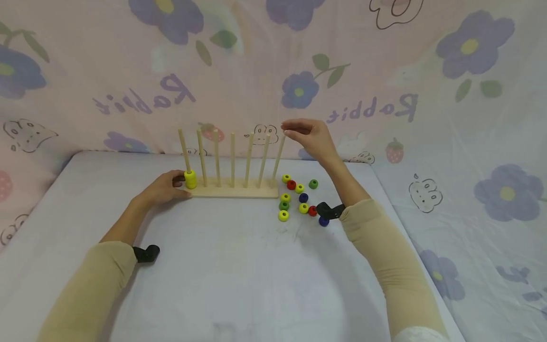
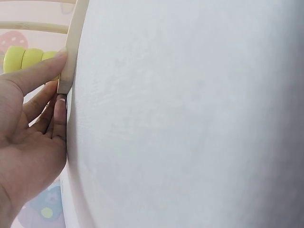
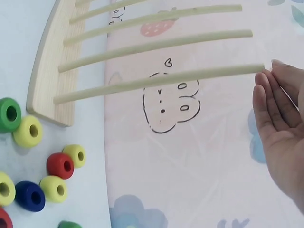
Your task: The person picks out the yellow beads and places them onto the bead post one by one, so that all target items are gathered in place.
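A wooden peg rack (image 1: 234,191) stands on the table, with several upright pegs in a row. My left hand (image 1: 164,189) grips the rack's left end, the thumb (image 2: 45,69) along the base edge and the other fingers at the end behind it. Next to that hand, yellow beads (image 1: 190,179) are stacked on the leftmost peg (image 1: 184,149). My right hand (image 1: 311,137) is raised at the top of the rightmost peg (image 3: 161,83), its fairly straight fingertips right at the peg's tip. No bead shows in the right hand.
Loose yellow, red, green and blue beads (image 1: 300,188) lie scattered on the white table (image 1: 231,266), right of the rack. A patterned cloth (image 1: 239,71) hangs close behind the rack. Each sleeve carries a black wrist mount (image 1: 146,254).
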`<state>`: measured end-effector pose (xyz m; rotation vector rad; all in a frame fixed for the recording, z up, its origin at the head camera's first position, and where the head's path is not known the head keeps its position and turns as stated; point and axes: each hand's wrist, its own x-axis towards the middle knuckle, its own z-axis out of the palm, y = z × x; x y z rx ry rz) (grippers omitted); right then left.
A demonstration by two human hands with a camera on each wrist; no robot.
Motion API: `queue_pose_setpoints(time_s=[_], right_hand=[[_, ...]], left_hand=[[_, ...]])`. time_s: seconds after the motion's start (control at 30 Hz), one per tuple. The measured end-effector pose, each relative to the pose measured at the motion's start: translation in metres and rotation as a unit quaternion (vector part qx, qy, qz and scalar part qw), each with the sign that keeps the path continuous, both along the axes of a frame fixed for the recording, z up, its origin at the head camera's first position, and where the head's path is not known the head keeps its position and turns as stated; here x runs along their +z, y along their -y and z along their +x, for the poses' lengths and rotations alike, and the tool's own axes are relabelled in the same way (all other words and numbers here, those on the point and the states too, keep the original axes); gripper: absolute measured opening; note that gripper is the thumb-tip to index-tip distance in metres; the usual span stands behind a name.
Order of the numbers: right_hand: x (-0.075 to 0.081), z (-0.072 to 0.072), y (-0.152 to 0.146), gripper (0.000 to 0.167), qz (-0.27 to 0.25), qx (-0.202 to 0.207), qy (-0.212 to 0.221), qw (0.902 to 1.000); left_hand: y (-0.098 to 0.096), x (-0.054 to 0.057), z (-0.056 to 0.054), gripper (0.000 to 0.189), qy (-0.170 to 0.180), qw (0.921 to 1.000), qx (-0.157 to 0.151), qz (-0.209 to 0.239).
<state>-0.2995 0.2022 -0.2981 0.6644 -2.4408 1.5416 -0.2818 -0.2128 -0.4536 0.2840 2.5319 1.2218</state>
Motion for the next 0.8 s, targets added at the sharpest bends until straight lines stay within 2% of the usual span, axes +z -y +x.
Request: queue_pose_setpoints(time_s=[0.23, 0.43, 0.8], right_hand=[[-0.016, 0.006, -0.018, 0.028, 0.001, -0.006, 0.020, 0.9998], [-0.034, 0.009, -0.032, 0.029, 0.023, -0.025, 0.043, 0.9985], [-0.081, 0.013, -0.053, 0.029, 0.031, -0.047, 0.048, 0.9972]], left_hand=[[0.000, -0.001, -0.001, 0.086, 0.000, 1.0000, 0.000, -0.007], [0.000, -0.001, -0.001, 0.086, -0.002, 0.9999, 0.001, -0.011], [0.001, -0.002, 0.000, 0.084, 0.003, 1.0000, 0.003, 0.001]])
